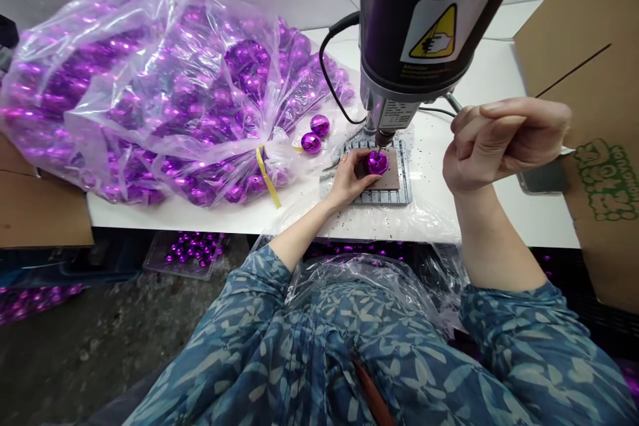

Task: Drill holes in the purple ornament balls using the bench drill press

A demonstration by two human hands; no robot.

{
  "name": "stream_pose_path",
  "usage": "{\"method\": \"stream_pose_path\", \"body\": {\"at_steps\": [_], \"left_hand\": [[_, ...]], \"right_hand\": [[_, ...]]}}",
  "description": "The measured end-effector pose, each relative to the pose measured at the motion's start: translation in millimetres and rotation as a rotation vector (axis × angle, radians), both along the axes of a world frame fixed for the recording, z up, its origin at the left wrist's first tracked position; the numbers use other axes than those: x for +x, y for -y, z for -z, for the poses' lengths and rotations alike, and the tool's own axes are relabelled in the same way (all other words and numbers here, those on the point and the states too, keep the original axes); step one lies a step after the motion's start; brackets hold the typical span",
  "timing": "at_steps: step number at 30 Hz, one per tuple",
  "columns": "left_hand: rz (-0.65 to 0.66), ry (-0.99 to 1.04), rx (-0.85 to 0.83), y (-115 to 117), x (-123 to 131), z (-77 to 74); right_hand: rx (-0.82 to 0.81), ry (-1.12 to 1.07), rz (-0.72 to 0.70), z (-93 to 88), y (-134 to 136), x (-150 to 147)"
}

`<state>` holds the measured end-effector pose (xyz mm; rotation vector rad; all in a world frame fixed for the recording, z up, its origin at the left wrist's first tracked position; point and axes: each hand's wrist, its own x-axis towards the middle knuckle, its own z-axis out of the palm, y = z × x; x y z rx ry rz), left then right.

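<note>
A shiny purple faceted ball (pixel 378 162) sits on a brown square board (pixel 390 181) on the metal base plate (pixel 407 194) of a drill press (pixel 399 46). My left hand (pixel 351 176) is closed round the ball's left side, thumb in front and fingers behind. Straight above it, the drill bit (pixel 379 149) comes down to the ball's top; I cannot tell how deep it goes. At the machine's right side my right hand (pixel 502 140) is closed in a fist round the end of the metal feed lever (pixel 453 103), whose grip is hidden by the fingers.
Two loose purple balls lie left of the plate. A large clear bag of purple balls (pixel 164 100), tied with a yellow strip (pixel 268 176), fills the table's left. Cardboard (pixel 589 80) stands at right, near a dark phone-like slab (pixel 545 178). Plastic film drapes the front edge.
</note>
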<state>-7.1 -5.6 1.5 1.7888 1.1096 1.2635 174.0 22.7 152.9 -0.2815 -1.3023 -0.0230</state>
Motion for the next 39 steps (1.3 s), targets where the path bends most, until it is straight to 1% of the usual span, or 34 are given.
{"method": "stream_pose_path", "body": {"at_steps": [6,8,9,11,15,17,19,20,23,24,25,26,27,29,31,32,33,34,36,39], "left_hand": [[-0.011,0.002,-0.015,1,1,-1.1],[-0.01,0.002,-0.023,1,1,-2.2],[-0.014,0.002,-0.029,1,2,-2.8],[-0.022,0.003,-0.041,0,3,-3.9],[-0.041,0.0,-0.039,1,6,-8.7],[-0.08,-0.047,-0.017,11,4,-14.6],[-0.073,-0.13,0.008,30,0,-23.5],[-0.027,-0.176,0.021,42,-4,-28.9],[0.224,-0.291,0.065,75,-17,-45.3],[0.276,-0.307,0.079,79,-21,-49.3],[0.269,-0.312,0.089,79,-26,-51.8],[0.206,-0.309,0.092,73,-32,-52.6],[0.106,-0.301,0.09,62,-38,-51.5],[-0.167,-0.29,0.077,30,-51,-44.0],[-0.41,-0.276,0.052,-7,-65,-32.2],[-0.488,-0.265,0.028,-23,-70,-26.1],[-0.536,-0.256,0.003,-35,-75,-21.0],[-0.55,-0.252,-0.017,-43,-77,-17.1],[-0.473,-0.255,-0.018,-48,-76,-14.6],[-0.285,-0.179,0.012,-34,-64,-21.0]], "right_hand": [[0.034,-0.038,-0.017,13.1,-2,1],[0.037,-0.054,-0.032,11.7,0,-1],[0.028,-0.067,-0.039,7.7,2,-3],[-0.021,-0.105,-0.05,-8.0,5,-8],[-0.203,-0.158,-0.074,-55.5,1,-13],[-0.296,-0.163,-0.097,-73.9,-4,-13],[-0.351,-0.161,-0.133,-83.6,-8,-13],[-0.363,-0.16,-0.151,-85.7,-9,-13],[-0.376,-0.17,-0.176,-86.7,-7,-13],[-0.382,-0.171,-0.182,-86.6,-5,-13],[-0.388,-0.171,-0.188,-86.8,-3,-13],[-0.395,-0.171,-0.195,-87.2,-2,-13],[-0.409,-0.166,-0.204,-87.7,-1,-14],[-0.41,-0.173,-0.225,-88.4,0,-14],[-0.396,-0.198,-0.248,-88.4,-1,-14],[-0.387,-0.211,-0.254,-88.0,-2,-14],[-0.372,-0.223,-0.252,-87.6,-3,-14],[-0.367,-0.225,-0.247,-87.2,-3,-14],[-0.378,-0.208,-0.229,-86.5,-3,-14],[-0.391,-0.18,-0.212,-86.9,1,-15]]}}
